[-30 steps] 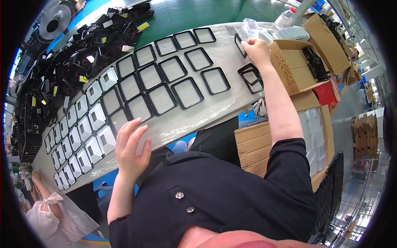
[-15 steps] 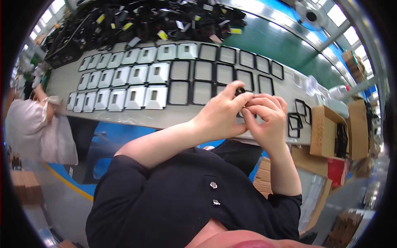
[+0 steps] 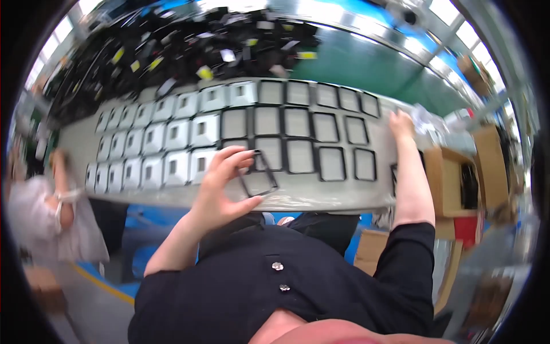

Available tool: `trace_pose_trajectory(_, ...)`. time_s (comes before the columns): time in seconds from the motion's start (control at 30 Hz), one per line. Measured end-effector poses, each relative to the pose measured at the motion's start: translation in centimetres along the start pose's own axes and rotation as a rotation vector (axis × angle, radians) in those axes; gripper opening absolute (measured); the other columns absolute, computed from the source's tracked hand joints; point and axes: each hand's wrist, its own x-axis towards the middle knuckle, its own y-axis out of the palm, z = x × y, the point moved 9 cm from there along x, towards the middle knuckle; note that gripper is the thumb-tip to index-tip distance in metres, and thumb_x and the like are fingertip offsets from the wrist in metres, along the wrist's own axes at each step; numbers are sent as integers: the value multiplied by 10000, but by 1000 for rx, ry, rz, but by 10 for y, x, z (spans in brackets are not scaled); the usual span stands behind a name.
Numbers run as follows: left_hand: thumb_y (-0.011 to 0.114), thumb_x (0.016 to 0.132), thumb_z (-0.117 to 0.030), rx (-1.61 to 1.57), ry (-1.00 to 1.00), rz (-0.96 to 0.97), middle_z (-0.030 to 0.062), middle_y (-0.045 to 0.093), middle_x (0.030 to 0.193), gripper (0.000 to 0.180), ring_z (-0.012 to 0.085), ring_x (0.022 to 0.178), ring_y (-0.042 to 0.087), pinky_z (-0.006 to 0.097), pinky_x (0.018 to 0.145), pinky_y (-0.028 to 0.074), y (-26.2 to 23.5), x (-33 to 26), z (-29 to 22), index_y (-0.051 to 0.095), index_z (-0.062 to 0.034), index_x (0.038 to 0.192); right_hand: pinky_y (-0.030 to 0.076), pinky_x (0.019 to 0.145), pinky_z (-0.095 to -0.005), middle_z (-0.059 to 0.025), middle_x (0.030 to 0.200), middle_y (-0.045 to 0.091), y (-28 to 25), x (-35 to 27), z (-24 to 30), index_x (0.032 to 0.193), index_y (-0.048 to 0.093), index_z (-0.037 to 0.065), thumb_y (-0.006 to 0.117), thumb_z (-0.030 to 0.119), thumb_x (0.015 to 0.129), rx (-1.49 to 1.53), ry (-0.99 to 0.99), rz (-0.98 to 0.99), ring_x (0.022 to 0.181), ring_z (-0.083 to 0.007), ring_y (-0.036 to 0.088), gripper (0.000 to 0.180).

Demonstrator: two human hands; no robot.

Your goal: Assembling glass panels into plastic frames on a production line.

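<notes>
My left hand (image 3: 220,186) grips a thin black square plastic frame (image 3: 258,180) between thumb and fingers, tilted, just above the near edge of the long grey tabletop (image 3: 321,198). It hangs in front of the nearest row, where frames with silver square inserts (image 3: 172,167) on the left meet the empty black frames (image 3: 331,163) on the right.

My right hand (image 3: 401,123) reaches far to the right end of the tabletop, near some crumpled clear plastic (image 3: 427,120). Its fingers look spread and flat, but I cannot tell if they hold anything. Just beyond this end stands an open brown cardboard box (image 3: 458,178).

To do this step well, I think I should hold the frame only by its edges, keep it flat before I lay it down, and line its sides with the neighbours so the row stays straight. The frame looks light and thin, so too strong a pinch could bend it.

Behind the far edge lies a big heap of black parts with yellow and white tags (image 3: 189,49). At the left end another person in a white top (image 3: 40,218) works.
</notes>
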Motion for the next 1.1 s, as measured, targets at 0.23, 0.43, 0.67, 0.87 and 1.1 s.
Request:
trace_pose_trajectory(0.23, 830, 705, -125, -25, 93, -25, 118, 397, 1348, 883, 218, 1161, 557, 338, 940, 476, 13, 12, -5, 351, -56, 1444, 523, 786, -501, -222, 961, 683, 5, 8, -50, 973, 708, 64, 539, 261, 857, -90, -22, -38, 902, -401, 659, 284)
trace_pose_trajectory(0.43, 850, 698, -101, -122, 90, -79, 114, 382, 1408, 930, 245, 1212, 546, 351, 971, 477, 9, 13, -2, 310, -55, 1454, 524, 736, -468, -174, 928, 699, -31, 8, -50, 964, 721, 85, 569, 272, 898, -31, -9, -85, 864, -375, 670, 250)
trace_pose_trajectory(0.67, 850, 699, -62, -143, -14, -53, 99, 351, 1452, 977, 238, 1259, 521, 353, 1001, 442, 5, 3, 3, 263, -75, 1479, 517, 690, -418, -146, 858, 699, -101, -26, -5, 915, 710, 71, 627, 266, 895, 162, 10, -308, 802, -327, 678, 213)
trace_pose_trajectory(0.87, 740, 778, 58, -596, -212, -81, 100, 252, 1466, 934, 254, 1203, 554, 309, 864, 534, 41, 16, 17, 166, -97, 1498, 477, 698, -370, -62, 803, 631, -240, -162, 228, 854, 629, 102, 705, 31, 745, 440, -716, -472, 763, -259, 605, 151)
trace_pose_trajectory(1.1, 704, 792, 76, -888, -30, 4, 94, 498, 1305, 924, 186, 1199, 549, 351, 1011, 465, 57, 11, -2, 149, -111, 1507, 463, 721, -396, -80, 795, 591, -248, -256, 307, 823, 603, 62, 682, 95, 773, 570, -958, -173, 777, -274, 597, 99)
